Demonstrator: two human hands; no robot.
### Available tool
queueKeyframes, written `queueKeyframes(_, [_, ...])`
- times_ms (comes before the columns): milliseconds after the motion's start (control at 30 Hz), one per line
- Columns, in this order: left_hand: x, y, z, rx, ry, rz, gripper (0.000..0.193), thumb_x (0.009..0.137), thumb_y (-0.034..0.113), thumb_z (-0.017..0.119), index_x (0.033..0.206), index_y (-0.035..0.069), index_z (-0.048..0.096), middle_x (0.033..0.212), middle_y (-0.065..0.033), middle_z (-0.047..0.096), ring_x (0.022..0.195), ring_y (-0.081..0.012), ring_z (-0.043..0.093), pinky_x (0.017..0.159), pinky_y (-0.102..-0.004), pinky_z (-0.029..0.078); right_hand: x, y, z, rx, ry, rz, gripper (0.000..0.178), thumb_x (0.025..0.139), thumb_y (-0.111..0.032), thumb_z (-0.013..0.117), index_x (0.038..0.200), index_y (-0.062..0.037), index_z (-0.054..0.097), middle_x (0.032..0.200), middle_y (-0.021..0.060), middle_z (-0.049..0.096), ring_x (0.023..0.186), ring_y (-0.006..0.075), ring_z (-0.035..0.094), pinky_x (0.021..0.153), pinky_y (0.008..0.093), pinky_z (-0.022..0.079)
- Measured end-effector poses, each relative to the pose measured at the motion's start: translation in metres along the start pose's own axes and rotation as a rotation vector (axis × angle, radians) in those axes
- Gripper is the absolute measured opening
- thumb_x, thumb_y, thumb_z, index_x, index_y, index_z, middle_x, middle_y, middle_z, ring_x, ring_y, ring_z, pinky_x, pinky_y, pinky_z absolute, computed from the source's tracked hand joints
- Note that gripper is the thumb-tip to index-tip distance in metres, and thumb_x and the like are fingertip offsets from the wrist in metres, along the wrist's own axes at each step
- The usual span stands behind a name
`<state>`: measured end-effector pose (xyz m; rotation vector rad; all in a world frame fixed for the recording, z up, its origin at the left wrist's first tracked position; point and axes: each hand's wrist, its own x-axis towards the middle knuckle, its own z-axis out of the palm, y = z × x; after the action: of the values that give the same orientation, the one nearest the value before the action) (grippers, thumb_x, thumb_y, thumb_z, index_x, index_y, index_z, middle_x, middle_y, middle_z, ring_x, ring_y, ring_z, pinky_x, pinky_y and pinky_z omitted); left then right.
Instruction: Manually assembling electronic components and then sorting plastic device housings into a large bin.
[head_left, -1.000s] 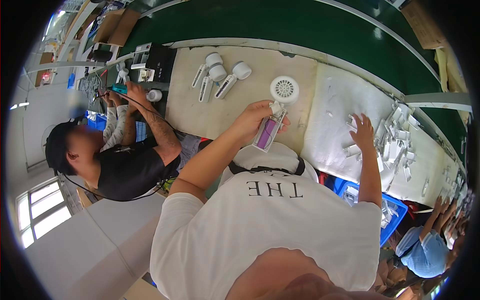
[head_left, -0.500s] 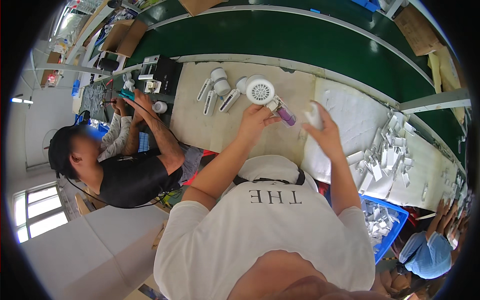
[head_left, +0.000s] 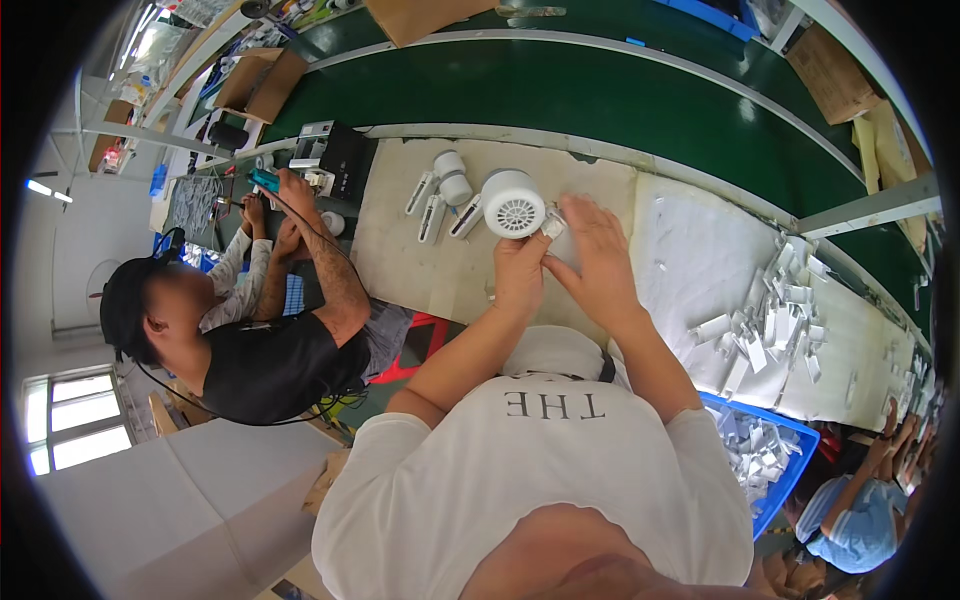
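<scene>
White fan [head_left: 514,205] is right of the black machine [head_left: 352,165]. Your left hand's [head_left: 520,278] fingers are closed on its neck; right hand [head_left: 598,252] fingers extended over the handle, can't tell if gripping.

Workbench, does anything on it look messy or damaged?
The white plastic parts on the right look untidy, lying in a loose heap at mixed angles. I see no spill. The fan in the left hand shows nothing odd, though the right hand covers part of it.
</scene>
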<state>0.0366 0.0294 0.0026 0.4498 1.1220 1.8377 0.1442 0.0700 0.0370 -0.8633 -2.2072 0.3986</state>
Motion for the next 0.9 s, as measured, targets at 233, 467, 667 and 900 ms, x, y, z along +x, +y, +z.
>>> queueKeyframes(233, [0.008, 0.011, 0.023, -0.199, -0.178, -0.001, 0.027, 0.078, 0.002, 0.054, 0.104, -0.002, 0.05, 0.098, -0.0145, 0.058, 0.092, -0.023, 0.057, 0.081, -0.0329, 0.046, -0.032, 0.039, 0.003, 1.045, -0.171, 0.771, 0.027, 0.081, -0.028, 0.056, 0.093, -0.0032, 0.054, 0.07, 0.0032, 0.053, 0.062, 0.0075, 0.047, 0.055, 0.0199, 0.036])
queueKeyframes(467, [0.007, 0.028, 0.046, -0.211, -0.41, 0.063, 0.029, 0.075, 0.003, 0.057, 0.103, -0.002, 0.05, 0.095, -0.0145, 0.059, 0.085, -0.0228, 0.059, 0.076, -0.033, 0.048, -0.027, 0.027, -0.003, 0.815, 0.346, 0.411, 0.031, 0.079, -0.029, 0.052, 0.079, 0.002, 0.054, 0.063, 0.0003, 0.046, 0.062, 0.0067, 0.042, 0.056, 0.0209, 0.035])
queueKeyframes(667, [0.053, -0.03, -0.023, 0.707, -0.349, -0.155, 0.021, 0.079, 0.013, 0.053, 0.096, 0.001, 0.057, 0.086, -0.0105, 0.062, 0.077, -0.0221, 0.06, 0.067, -0.0307, 0.046, -0.065, 0.088, 0.064, 1.092, 0.081, 1.048, 0.035, 0.081, -0.036, 0.052, 0.082, -0.0014, 0.055, 0.062, -0.0013, 0.047, 0.051, 0.0055, 0.039, 0.044, 0.0201, 0.03])
queueKeyframes(900, [0.069, -0.063, -0.174, 1.358, 0.441, -0.07, 0.019, 0.07, 0.017, 0.055, 0.078, 0.0, 0.054, 0.081, -0.0171, 0.054, 0.077, -0.0331, 0.054, 0.069, -0.0403, 0.044, -0.126, 0.139, 0.095, 0.91, -0.074, 1.274, 0.042, 0.085, -0.045, 0.044, 0.079, -0.0048, 0.052, 0.054, -0.0013, 0.038, 0.045, 0.0068, 0.033, 0.04, 0.0215, 0.026])
